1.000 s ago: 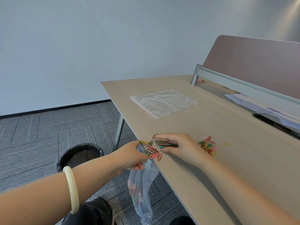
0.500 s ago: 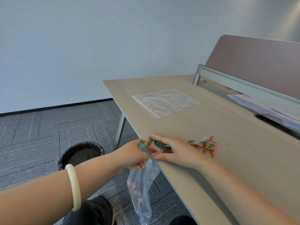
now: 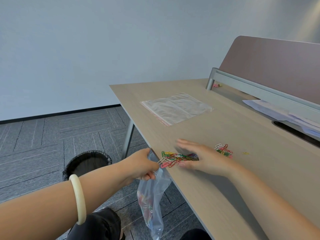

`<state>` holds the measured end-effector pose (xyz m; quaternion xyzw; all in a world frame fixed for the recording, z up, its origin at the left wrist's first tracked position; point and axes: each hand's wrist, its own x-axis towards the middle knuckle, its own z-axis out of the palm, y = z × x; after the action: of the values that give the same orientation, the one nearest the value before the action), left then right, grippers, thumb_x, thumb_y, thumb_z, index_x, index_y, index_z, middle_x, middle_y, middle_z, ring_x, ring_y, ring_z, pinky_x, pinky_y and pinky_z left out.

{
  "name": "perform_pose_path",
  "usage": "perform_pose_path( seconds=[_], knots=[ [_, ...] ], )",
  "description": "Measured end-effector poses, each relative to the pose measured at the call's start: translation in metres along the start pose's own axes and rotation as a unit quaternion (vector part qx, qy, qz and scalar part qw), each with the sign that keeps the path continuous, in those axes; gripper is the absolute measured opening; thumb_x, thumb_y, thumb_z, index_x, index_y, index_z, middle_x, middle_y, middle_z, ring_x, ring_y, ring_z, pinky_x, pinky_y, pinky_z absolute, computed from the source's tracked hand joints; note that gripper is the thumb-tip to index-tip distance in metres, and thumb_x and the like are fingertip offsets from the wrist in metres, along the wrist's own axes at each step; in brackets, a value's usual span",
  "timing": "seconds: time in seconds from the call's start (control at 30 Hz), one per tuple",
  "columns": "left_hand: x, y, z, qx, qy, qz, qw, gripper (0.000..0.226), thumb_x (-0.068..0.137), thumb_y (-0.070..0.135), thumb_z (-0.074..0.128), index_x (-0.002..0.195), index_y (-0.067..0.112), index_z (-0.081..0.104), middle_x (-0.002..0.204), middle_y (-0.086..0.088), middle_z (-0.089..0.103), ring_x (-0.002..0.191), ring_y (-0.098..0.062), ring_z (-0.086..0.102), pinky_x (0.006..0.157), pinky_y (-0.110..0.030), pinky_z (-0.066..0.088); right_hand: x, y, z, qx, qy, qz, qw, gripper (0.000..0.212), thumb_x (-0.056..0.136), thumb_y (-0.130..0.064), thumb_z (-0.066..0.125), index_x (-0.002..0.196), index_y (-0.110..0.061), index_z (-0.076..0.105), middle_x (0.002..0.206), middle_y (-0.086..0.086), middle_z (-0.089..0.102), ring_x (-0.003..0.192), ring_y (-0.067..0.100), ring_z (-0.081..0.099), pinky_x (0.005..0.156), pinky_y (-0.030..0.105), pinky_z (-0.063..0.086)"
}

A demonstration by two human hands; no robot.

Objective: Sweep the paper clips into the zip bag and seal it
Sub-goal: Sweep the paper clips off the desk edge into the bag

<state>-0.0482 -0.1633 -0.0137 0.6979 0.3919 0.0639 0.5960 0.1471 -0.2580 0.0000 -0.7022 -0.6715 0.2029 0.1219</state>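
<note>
A clear zip bag (image 3: 152,201) hangs below the desk's near edge, with coloured clips inside it. My left hand (image 3: 140,166) grips its mouth against the edge. A heap of coloured paper clips (image 3: 173,159) lies right at the edge beside the bag's mouth. My right hand (image 3: 202,158) lies flat on the desk just right of that heap, fingers spread and blurred. A smaller pile of clips (image 3: 224,150) sits behind my right hand, and a single yellow clip (image 3: 245,153) lies further right.
A second, flat zip bag (image 3: 176,108) lies on the wooden desk (image 3: 225,187) further away. Papers (image 3: 270,110) rest under the partition screen (image 3: 270,66) at right. A black bin (image 3: 86,163) stands on the carpet below my left arm.
My right hand has drawn back to the right and opened flat, uncovering the heap at the edge. My left hand holds the bag in the same place.
</note>
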Motion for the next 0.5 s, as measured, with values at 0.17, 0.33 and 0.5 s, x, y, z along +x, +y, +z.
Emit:
perform_pose_path(
  seconds=[0.17, 0.33, 0.5],
  knots=[
    [0.000, -0.002, 0.000, 0.010, 0.000, -0.009, 1.000, 0.066, 0.083, 0.004, 0.050, 0.143, 0.018, 0.027, 0.047, -0.002, 0.058, 0.041, -0.012, 0.042, 0.047, -0.020, 0.036, 0.007, -0.003, 0.018, -0.155, -0.023, 0.023, 0.987, 0.061, 0.096, -0.049, 0.019, 0.147, -0.025, -0.005, 0.155, -0.010, -0.018, 0.140, 0.004, -0.020, 0.113, 0.024, -0.012],
    [0.000, -0.001, 0.001, 0.003, -0.004, -0.006, 1.000, 0.045, 0.082, 0.005, 0.049, 0.124, 0.021, 0.047, 0.047, -0.002, 0.058, 0.037, -0.009, 0.042, 0.045, -0.019, 0.035, 0.015, -0.014, 0.025, -0.148, -0.009, 0.012, 0.989, 0.058, 0.098, -0.045, 0.018, 0.148, -0.023, -0.003, 0.157, -0.007, -0.012, 0.142, 0.004, -0.013, 0.115, 0.024, -0.008],
    [0.001, -0.001, 0.002, -0.004, -0.004, -0.001, 1.000, 0.041, 0.081, 0.004, 0.049, 0.118, 0.021, 0.051, 0.050, -0.002, 0.057, 0.038, -0.007, 0.047, 0.047, -0.019, 0.037, 0.017, -0.026, 0.028, -0.102, -0.001, -0.032, 0.994, 0.054, 0.100, -0.037, 0.025, 0.148, -0.021, 0.008, 0.158, -0.006, -0.002, 0.143, 0.004, -0.005, 0.112, 0.017, -0.006]
  ],
)
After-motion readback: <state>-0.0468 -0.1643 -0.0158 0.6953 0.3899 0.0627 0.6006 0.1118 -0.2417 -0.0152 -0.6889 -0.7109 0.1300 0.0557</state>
